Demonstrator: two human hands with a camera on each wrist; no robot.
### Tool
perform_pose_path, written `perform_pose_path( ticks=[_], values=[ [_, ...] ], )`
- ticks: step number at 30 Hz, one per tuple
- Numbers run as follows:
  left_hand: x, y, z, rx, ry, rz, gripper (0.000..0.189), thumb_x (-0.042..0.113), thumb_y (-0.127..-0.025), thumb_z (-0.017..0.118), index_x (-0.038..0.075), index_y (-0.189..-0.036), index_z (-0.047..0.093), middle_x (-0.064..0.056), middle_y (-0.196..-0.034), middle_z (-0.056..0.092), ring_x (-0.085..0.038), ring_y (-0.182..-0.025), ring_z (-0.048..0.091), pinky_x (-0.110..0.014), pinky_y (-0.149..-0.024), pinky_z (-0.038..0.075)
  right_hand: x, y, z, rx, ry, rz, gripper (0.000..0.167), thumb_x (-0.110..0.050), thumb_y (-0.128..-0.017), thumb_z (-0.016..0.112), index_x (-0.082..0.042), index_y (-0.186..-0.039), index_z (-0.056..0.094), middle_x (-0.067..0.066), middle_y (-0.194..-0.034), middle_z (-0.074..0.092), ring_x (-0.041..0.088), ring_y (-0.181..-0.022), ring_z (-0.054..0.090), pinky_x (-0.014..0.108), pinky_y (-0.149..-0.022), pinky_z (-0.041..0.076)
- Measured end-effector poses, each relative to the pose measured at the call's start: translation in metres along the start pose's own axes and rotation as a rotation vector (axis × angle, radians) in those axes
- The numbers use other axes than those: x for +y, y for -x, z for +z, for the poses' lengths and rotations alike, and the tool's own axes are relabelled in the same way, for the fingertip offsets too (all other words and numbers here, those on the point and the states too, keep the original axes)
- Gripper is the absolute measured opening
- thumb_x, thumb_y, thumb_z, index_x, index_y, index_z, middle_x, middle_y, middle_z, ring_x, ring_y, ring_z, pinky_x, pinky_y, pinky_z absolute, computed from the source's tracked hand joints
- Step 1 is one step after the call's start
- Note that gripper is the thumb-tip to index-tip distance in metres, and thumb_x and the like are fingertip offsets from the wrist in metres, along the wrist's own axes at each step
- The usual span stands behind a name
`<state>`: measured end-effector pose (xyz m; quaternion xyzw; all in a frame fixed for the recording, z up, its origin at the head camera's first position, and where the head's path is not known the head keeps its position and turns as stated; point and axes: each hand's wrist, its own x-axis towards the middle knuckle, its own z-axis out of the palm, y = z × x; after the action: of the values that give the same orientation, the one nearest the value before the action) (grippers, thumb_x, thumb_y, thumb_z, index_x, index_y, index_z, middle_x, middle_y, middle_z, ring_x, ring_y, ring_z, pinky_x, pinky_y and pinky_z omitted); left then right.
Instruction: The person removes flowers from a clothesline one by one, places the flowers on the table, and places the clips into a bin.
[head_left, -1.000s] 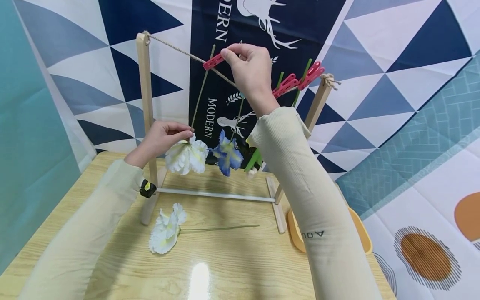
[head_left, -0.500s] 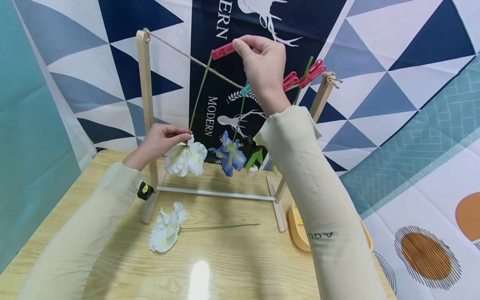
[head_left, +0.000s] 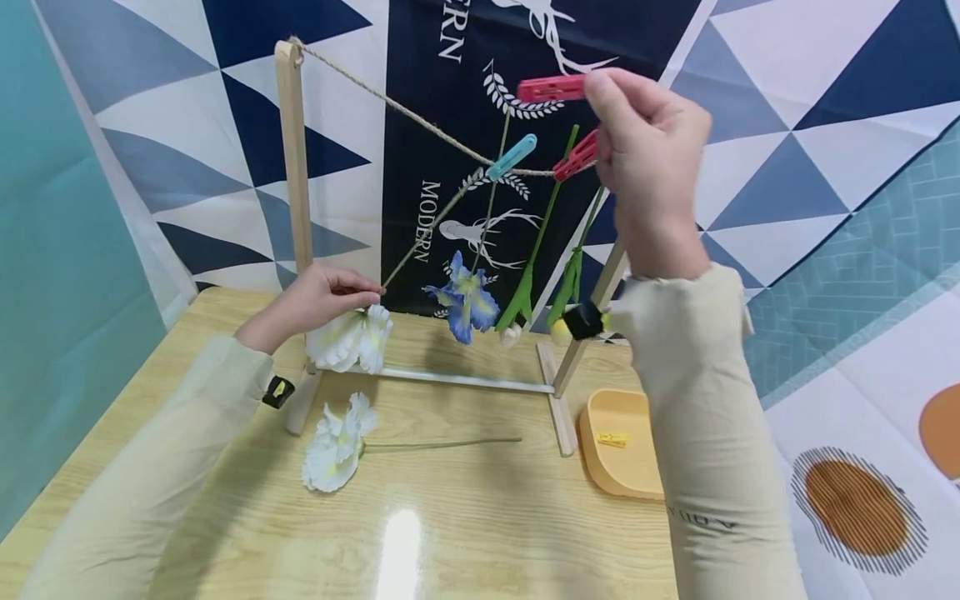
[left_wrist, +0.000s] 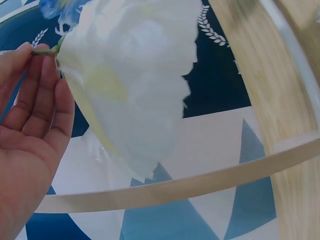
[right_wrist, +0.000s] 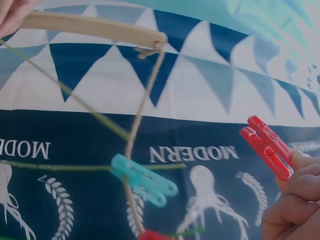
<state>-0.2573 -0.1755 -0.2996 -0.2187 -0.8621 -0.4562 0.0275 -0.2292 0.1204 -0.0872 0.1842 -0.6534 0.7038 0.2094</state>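
My left hand [head_left: 318, 300] pinches the stem of a white artificial flower [head_left: 352, 340] just above its bloom, which hangs head down. The stem slants up and right to just under the rope [head_left: 405, 111], apart from any clip. My right hand [head_left: 660, 158] holds a red clothespin [head_left: 551, 88] by its handle end, in the air above the rope. In the right wrist view that red clothespin [right_wrist: 267, 147] points away from the fingers. A teal clothespin [head_left: 512, 157] clips the stem of a blue flower [head_left: 465, 298] to the rope.
Two green-stemmed flowers hang further right, one under a red clothespin [head_left: 576, 156]. Another white flower [head_left: 335, 442] lies on the table. A yellow tray [head_left: 600, 467] with a yellow clothespin [head_left: 612, 439] stands at the right. Wooden posts [head_left: 292, 150] hold the rope.
My right hand has moved right with the red clothespin, off the stem and rope. My left hand has lowered slightly; the white flower's stem now leans further right and sits lower.
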Motion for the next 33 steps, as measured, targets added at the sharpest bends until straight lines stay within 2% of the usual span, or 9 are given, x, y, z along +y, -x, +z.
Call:
perform_pose_path(
  ticks=[6,10,15,19,22,25,28,30,33],
  values=[
    [-0.001,0.007,0.006,-0.092,-0.043,0.014,0.018,0.015,-0.09,0.063,0.004,-0.102,0.072,-0.012,-0.101,0.071,-0.005,-0.083,0.06,-0.015,-0.072,0.049,-0.004,0.027,-0.041,0.035,-0.021,-0.001,0.03,-0.018,-0.079,0.075,0.003,-0.1,0.071,0.005,-0.054,0.039,0.016,-0.042,0.022,0.024,-0.039,0.01],
    [-0.001,0.009,0.009,-0.153,-0.037,0.0,0.019,0.015,-0.09,0.063,0.004,-0.102,0.072,-0.012,-0.1,0.071,-0.009,-0.081,0.06,-0.018,-0.07,0.049,-0.002,0.048,-0.072,0.105,-0.044,0.035,0.038,-0.017,-0.077,0.077,0.006,-0.105,0.068,0.007,-0.06,0.041,0.018,-0.045,0.02,0.026,-0.039,0.008],
    [-0.007,0.008,0.016,-0.245,-0.031,-0.019,0.019,0.012,-0.09,0.063,0.003,-0.104,0.071,-0.013,-0.106,0.069,-0.012,-0.087,0.061,-0.018,-0.071,0.049,0.012,0.073,-0.119,0.189,-0.071,0.089,0.037,-0.012,-0.078,0.075,0.011,-0.105,0.066,0.007,-0.057,0.041,0.017,-0.043,0.019,0.027,-0.038,0.006],
    [-0.015,0.006,0.03,-0.337,-0.018,-0.021,0.021,0.013,-0.09,0.062,0.002,-0.106,0.071,-0.014,-0.109,0.069,-0.011,-0.09,0.061,-0.02,-0.075,0.05,0.036,0.098,-0.164,0.2,-0.028,0.195,0.025,-0.009,-0.082,0.07,0.006,-0.102,0.069,0.004,-0.053,0.043,0.018,-0.043,0.021,0.03,-0.039,0.006],
    [-0.021,0.004,0.044,-0.404,0.01,-0.021,0.022,0.014,-0.09,0.062,0.001,-0.106,0.07,-0.013,-0.107,0.069,-0.007,-0.086,0.06,-0.02,-0.074,0.049,0.06,0.118,-0.199,0.165,0.011,0.278,0.014,-0.007,-0.087,0.064,0.0,-0.097,0.072,0.001,-0.05,0.045,0.016,-0.041,0.025,0.031,-0.04,0.008],
    [-0.03,0.003,0.06,-0.455,0.055,-0.029,0.022,0.013,-0.09,0.062,-0.002,-0.104,0.07,-0.013,-0.102,0.07,-0.003,-0.078,0.057,-0.019,-0.07,0.048,0.086,0.134,-0.231,0.135,0.034,0.376,0.015,-0.008,-0.091,0.059,-0.006,-0.089,0.074,-0.002,-0.049,0.047,0.01,-0.038,0.032,0.028,-0.037,0.013],
    [-0.038,0.001,0.074,-0.505,0.112,-0.039,0.021,0.009,-0.089,0.062,-0.007,-0.101,0.069,-0.014,-0.094,0.071,-0.002,-0.072,0.054,-0.018,-0.065,0.046,0.111,0.148,-0.257,0.125,0.048,0.505,0.018,-0.011,-0.092,0.058,-0.01,-0.082,0.073,-0.004,-0.05,0.049,0.005,-0.039,0.04,0.022,-0.035,0.024],
    [-0.043,-0.001,0.081,-0.543,0.122,-0.052,0.02,0.008,-0.089,0.062,-0.007,-0.1,0.069,-0.011,-0.089,0.071,-0.003,-0.068,0.051,-0.017,-0.063,0.044,0.126,0.157,-0.271,0.126,0.063,0.584,0.02,-0.014,-0.093,0.058,-0.013,-0.08,0.072,-0.005,-0.052,0.049,0.004,-0.041,0.042,0.018,-0.037,0.031],
    [-0.044,-0.006,0.087,-0.603,0.104,-0.064,0.021,0.009,-0.089,0.061,-0.005,-0.101,0.07,-0.01,-0.092,0.071,-0.003,-0.068,0.05,-0.018,-0.062,0.043,0.145,0.169,-0.285,0.122,0.115,0.679,0.023,-0.018,-0.094,0.056,-0.017,-0.075,0.07,-0.007,-0.055,0.048,0.002,-0.043,0.042,0.016,-0.039,0.034]
  ],
)
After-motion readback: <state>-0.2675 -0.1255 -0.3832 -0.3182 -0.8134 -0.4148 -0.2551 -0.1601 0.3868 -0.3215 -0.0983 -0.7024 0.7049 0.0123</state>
